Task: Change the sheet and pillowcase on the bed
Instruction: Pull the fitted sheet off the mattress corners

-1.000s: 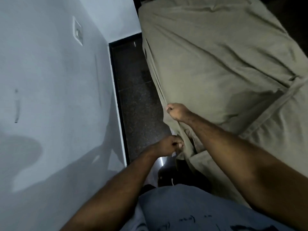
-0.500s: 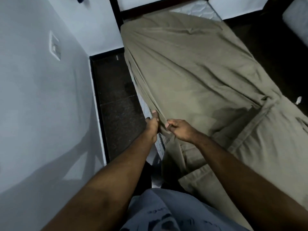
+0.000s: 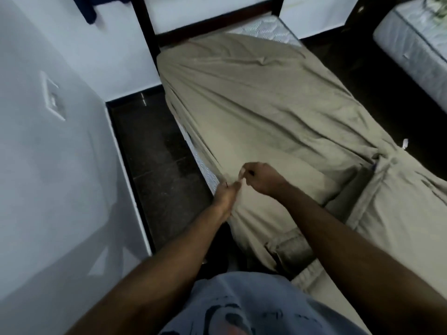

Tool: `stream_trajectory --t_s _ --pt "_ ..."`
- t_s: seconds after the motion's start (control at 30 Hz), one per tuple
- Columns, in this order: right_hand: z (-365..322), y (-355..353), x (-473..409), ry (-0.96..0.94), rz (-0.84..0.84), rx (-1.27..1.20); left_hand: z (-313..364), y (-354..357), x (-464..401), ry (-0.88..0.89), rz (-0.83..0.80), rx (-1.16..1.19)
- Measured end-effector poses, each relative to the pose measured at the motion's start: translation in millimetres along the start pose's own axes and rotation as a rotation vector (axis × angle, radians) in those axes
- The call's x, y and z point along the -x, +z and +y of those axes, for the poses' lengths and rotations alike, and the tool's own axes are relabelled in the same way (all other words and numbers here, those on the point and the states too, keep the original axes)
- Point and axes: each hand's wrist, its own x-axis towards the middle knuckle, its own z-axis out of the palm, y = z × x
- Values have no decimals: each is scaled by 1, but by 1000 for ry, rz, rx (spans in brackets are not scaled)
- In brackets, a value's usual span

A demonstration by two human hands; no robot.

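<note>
The olive sheet [image 3: 266, 112] lay draped and creased along the bed, bunched into a fold near the right edge and leaving the far right corner of the white quilted mattress [image 3: 268, 29] bare by the dark bed frame [image 3: 145, 32]. I watched from my remote seat as both hands met at the near left side of the bed, beside the strip of dark floor [image 3: 154, 153] that ran along the wall [image 3: 48, 153]. The left hand [image 3: 226, 193] lay along the sheet's edge at the mattress side, though I could not tell whether its fingers gripped the cloth. The right hand [image 3: 260, 176], fingers curled, appeared to pinch a small tuck of fabric just beside it. I judged the step to be drawing this side taut and tucking it under. To do it well, I thought the pull should run outward and down along the edge, evenly, so the diagonal creases flattened without dragging more cloth off that exposed far corner. No pillow or pillowcase was visible.
</note>
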Motion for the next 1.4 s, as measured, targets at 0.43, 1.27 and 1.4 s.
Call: stream_trajectory --t_s 0.43,1.27,1.4 --pt "-109 77 -136 94 -292 509 6 -82 -8 33 -350 -305" --pt "-61 -37 -146 -159 -185 69 159 -63 -145 -174 54 386" --pt "-52 -56 -155 -288 -228 209 197 -42 -176 -169 129 431"
